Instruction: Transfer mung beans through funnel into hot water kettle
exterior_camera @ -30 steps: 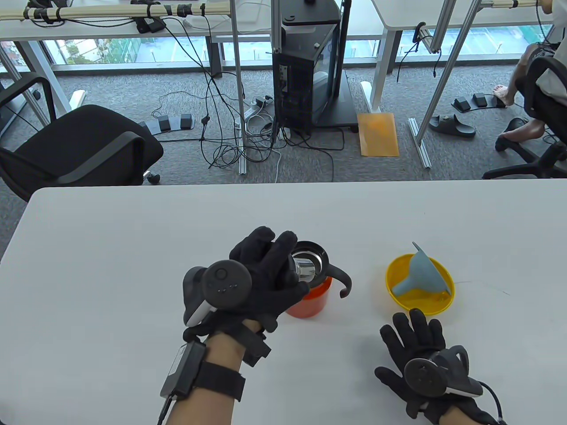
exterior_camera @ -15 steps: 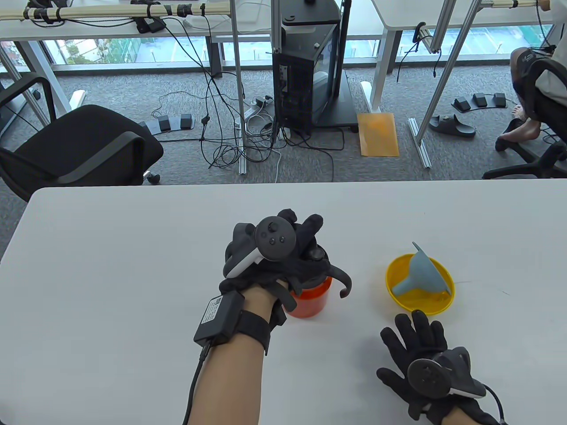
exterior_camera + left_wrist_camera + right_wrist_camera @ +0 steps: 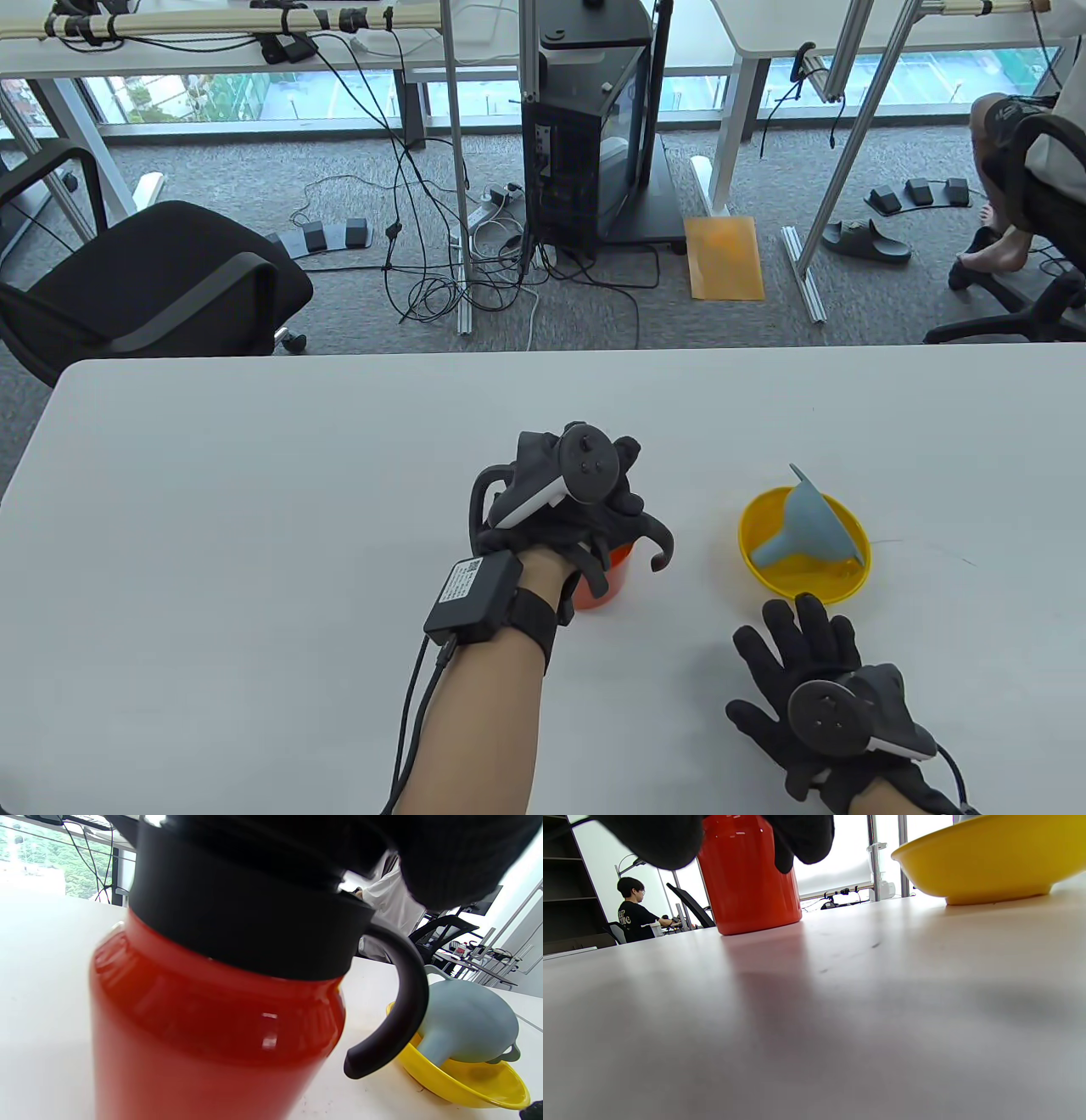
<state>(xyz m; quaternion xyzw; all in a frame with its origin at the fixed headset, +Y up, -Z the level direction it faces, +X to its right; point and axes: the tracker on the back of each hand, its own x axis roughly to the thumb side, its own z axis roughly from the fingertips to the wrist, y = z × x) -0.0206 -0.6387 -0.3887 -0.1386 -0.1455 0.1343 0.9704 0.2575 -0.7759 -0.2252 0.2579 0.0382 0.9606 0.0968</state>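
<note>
Basically, left hand (image 3: 567,501) sat on top of the red kettle (image 3: 203,1027), fingers draped over its black lid; whether they actually clamped it, can't tell. Kettle stood upright, handle toward the yellow bowl (image 3: 764,567). Funnel (image 3: 810,518) lay tilted in that bowl, just beyond the right hand (image 3: 810,692), flat on the table with fingers spread, so right was nearer.

Left hand (image 3: 564,501) sits over the top of the red kettle with black collar and curved black handle (image 3: 607,569), blocking access from above. Open strip of white bench (image 3: 212,509) lies between kettle handle and the yellow bowl (image 3: 768,569) holding a grey-blue funnel (image 3: 810,522). Right hand (image 3: 802,679) lies flat just beside the bowl's near rim. Bench surface left of the kettle is bare.
</note>
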